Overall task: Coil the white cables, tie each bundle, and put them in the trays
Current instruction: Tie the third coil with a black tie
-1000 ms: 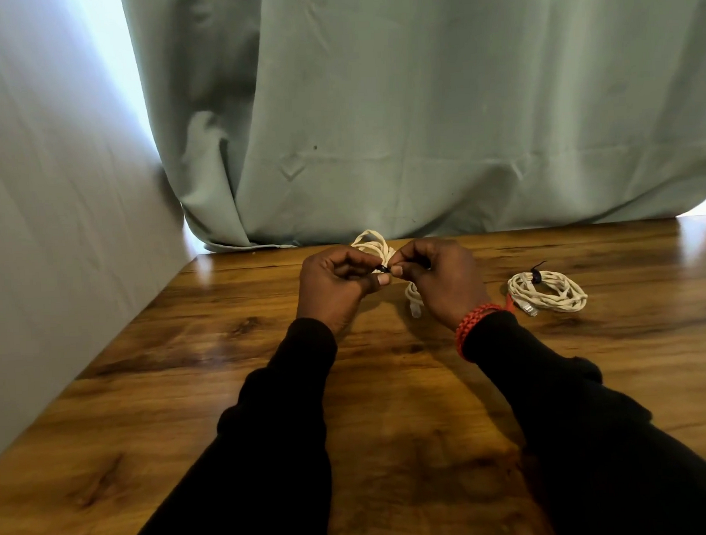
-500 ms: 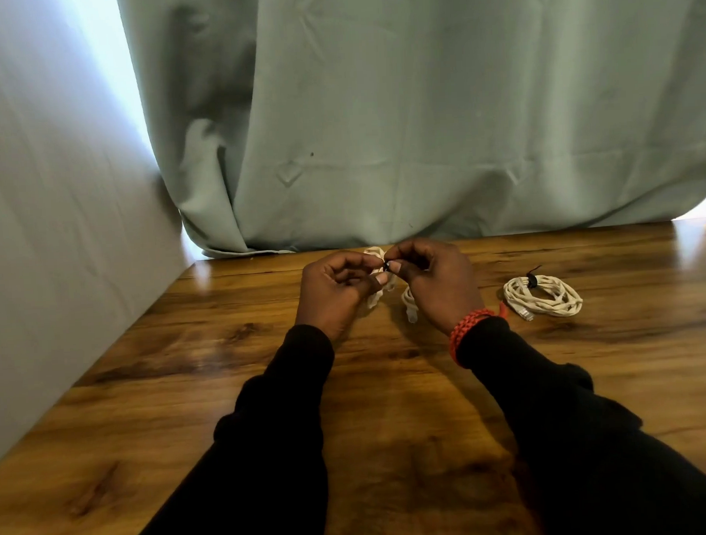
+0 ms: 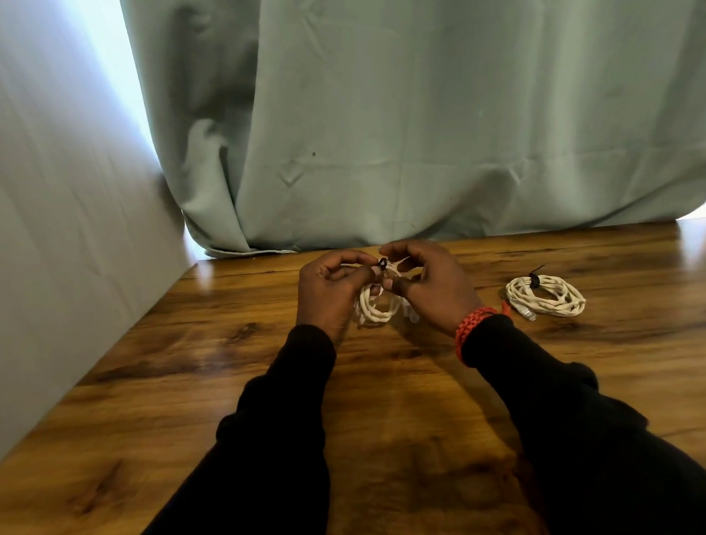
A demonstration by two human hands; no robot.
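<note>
White cord is what you have between your hands: a coiled cable (image 3: 372,307) held up above the wooden table (image 3: 194,375), near its far edge and in front of the green curtain (image 3: 418,123). Your left hand (image 3: 328,294) sits at the coil's left side with its fingers curled in toward the top of the loops, and most of the coil hangs just below and to the right of that palm. Your right hand (image 3: 433,288) closes in from the other side, thumb and fingers bent around the upper strands, so the coil lies between both palms. At the top of the bundle, right where your fingertips meet, you are pinching a small black tie (image 3: 382,262); whether it is already fastened cannot be made out. A connector end hangs down beside your right wrist, blurred.

Count two cable bundles. The second coil (image 3: 547,297) lies flat on the table to the right, well apart from your right hand, with its own black tie (image 3: 534,279) around the far side of the loops and one plug end resting on the wood at its near left edge. You wear one red braided bracelet (image 3: 473,328) on the right wrist, against the black sleeve (image 3: 551,400).
</note>
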